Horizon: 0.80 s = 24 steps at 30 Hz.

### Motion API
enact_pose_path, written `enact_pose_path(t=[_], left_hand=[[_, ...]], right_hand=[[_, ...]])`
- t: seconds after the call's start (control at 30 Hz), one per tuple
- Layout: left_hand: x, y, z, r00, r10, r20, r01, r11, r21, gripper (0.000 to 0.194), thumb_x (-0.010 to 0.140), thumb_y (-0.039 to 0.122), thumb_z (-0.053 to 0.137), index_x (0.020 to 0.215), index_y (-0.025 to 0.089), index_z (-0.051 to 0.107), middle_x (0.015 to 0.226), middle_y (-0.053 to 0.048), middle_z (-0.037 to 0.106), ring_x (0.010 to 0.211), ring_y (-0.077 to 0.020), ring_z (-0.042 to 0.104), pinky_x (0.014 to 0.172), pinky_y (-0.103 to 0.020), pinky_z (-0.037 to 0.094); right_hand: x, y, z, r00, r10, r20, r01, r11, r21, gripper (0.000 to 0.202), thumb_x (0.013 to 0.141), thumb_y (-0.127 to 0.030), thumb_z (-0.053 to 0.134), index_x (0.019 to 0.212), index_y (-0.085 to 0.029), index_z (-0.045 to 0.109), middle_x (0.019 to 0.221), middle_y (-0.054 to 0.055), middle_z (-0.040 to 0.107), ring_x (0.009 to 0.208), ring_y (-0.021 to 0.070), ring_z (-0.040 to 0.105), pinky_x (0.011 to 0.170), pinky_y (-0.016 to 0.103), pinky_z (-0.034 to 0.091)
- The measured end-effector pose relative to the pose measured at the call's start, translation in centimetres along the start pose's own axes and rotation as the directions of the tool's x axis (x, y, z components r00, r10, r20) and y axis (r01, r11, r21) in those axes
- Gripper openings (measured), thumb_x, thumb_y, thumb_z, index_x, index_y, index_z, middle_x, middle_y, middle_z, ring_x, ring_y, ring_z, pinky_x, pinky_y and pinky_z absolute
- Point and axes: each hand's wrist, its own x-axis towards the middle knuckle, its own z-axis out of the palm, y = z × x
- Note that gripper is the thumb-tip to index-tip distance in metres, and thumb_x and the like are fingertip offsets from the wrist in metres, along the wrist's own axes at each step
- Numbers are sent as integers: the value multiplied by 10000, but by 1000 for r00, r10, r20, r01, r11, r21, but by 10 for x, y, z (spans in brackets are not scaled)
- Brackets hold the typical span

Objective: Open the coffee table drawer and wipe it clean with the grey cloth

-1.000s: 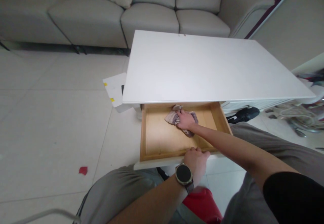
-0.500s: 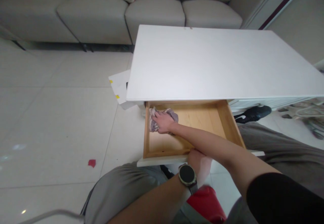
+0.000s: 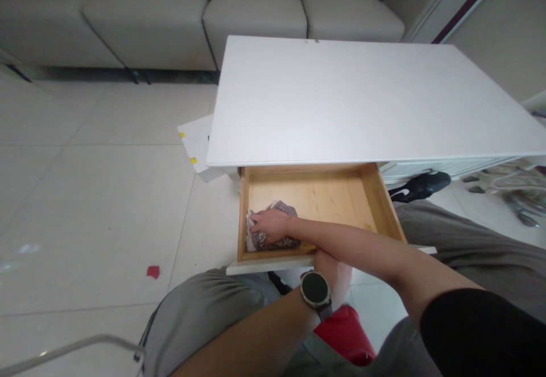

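Note:
My right hand (image 3: 272,224) presses down on a crumpled purple-grey patterned cloth (image 3: 286,208), its fingers closed over it. The cloth lies in the front left corner of a pulled-out wooden drawer (image 3: 333,189), touching the drawer floor. My left hand (image 3: 335,269), with a round dark watch (image 3: 315,289) on the wrist, grips the top edge of the white drawer front (image 3: 273,265). Its fingertips are hidden beneath my right forearm, which crosses over it.
The drawer belongs to a white table (image 3: 358,98) before a grey sofa (image 3: 256,16). A white board with yellow marks (image 3: 194,141) sticks out at the table's left. Below my arms is a red object (image 3: 346,334). A red scrap (image 3: 153,272) lies on the tiled floor.
My right hand has drawn the cloth from the drawer's middle left toward me, into the front left corner. My left hand stays at the drawer front. The view has shifted slightly.

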Motion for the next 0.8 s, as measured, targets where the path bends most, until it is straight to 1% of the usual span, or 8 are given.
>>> enact_pose_path(t=[0.13,0.23,0.33,0.4,0.5,0.6,0.67,0.8], left_hand=[[2,-3,-2,1000,19,23,-19,1000,9,435,976,76,369,1178,115,752,1178,-178,744,1085,-307,681,873,-400,536],[3,-4,-4,999,34,42,-35,999,28,407,977,99,390,1167,126,749,1116,-174,754,1044,-300,684,868,-420,520],[3,-3,-7,996,66,68,-70,996,56,357,965,115,424,1108,132,750,1074,-165,747,1031,-305,672,849,-439,508],[2,-3,-10,995,73,72,-79,993,84,368,974,115,398,1159,148,713,1099,-154,729,1034,-296,667,831,-427,504],[0,-4,-13,995,81,55,-87,989,119,371,989,118,367,1206,186,660,1111,-131,711,1011,-272,671,813,-396,502],[0,-8,-14,992,109,58,-116,985,128,359,999,137,368,1229,206,635,1103,-125,706,1010,-268,671,809,-386,510],[0,-11,-15,988,131,84,-140,983,122,353,1003,149,370,1235,209,630,1102,-124,703,1019,-270,670,817,-390,519],[2,-13,-16,984,138,112,-151,981,121,348,999,140,376,1226,196,635,1086,-128,699,1031,-280,668,812,-394,535]], right_hand=[[-4,8,-3,996,69,-47,-69,998,9,521,796,-449,723,1291,-304,652,1354,104,558,1063,296,644,854,407,533],[-12,25,-3,973,206,-108,-200,978,65,567,784,-438,742,1318,-285,628,1411,114,523,1137,309,615,930,423,518],[-31,48,2,902,398,-164,-374,914,161,629,788,-478,751,1359,-265,595,1426,131,501,1178,319,592,962,429,504],[-50,65,7,851,494,-176,-450,860,241,678,799,-531,745,1395,-261,570,1401,131,511,1175,309,596,981,414,489],[-90,88,14,780,597,-188,-527,788,318,725,817,-574,724,1434,-242,537,1365,131,528,1189,297,590,1022,387,459],[-139,111,20,707,678,-201,-605,727,324,739,816,-555,722,1438,-208,526,1332,143,537,1191,304,584,1045,384,444],[-174,125,24,644,742,-186,-669,665,332,716,824,-551,702,1427,-206,529,1305,142,547,1159,306,598,1040,393,450],[-236,147,35,387,918,-94,-836,391,385,781,819,-639,647,1436,-187,490,1306,167,534,1169,337,601,1041,427,457]])
